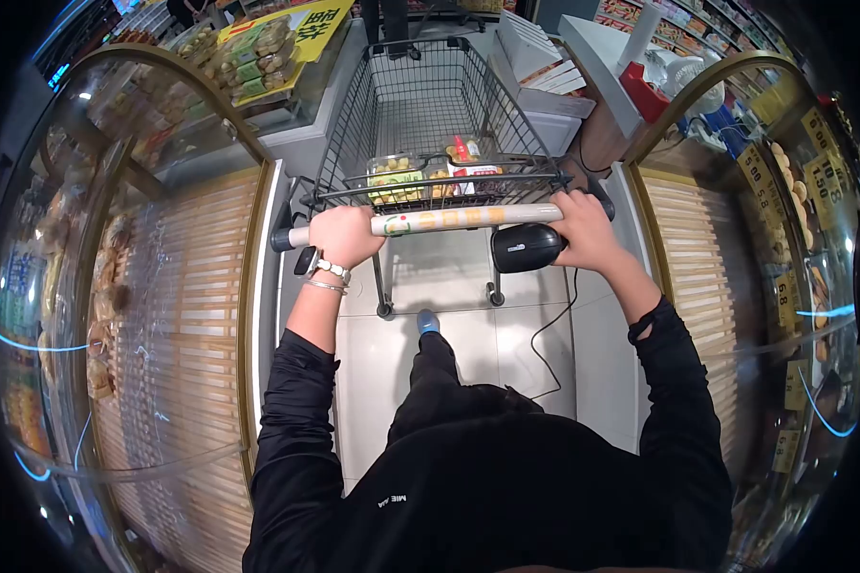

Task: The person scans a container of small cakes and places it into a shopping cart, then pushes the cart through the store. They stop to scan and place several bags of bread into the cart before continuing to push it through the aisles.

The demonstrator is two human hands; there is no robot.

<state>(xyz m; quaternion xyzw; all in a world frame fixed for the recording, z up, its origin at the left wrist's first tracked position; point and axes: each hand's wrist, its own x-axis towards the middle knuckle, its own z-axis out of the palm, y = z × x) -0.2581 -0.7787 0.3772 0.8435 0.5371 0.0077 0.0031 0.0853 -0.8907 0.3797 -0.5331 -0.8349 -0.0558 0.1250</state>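
My left hand (345, 237) is wrapped round the left part of the shopping cart's pale handle (440, 220). At the handle's right end, my right hand (586, 229) is closed over the bar. A rounded black device (527, 247) with a cable sits against that hand's thumb side, just below the bar; I cannot tell whether the hand grips it too. Ahead of the handle stretches the dark wire shopping cart (420, 105). Near its handle end lie a clear pack of yellowish-green round food (396, 179) and a pack with red and white labelling (470, 164).
Curved glass bakery cases with slatted wooden shelves (196, 315) flank me on both sides, close to the cart. Packaged goods (263, 57) are stacked at the far left. White boxes (535, 67) stand right of the cart. A person's legs (388, 24) show beyond it.
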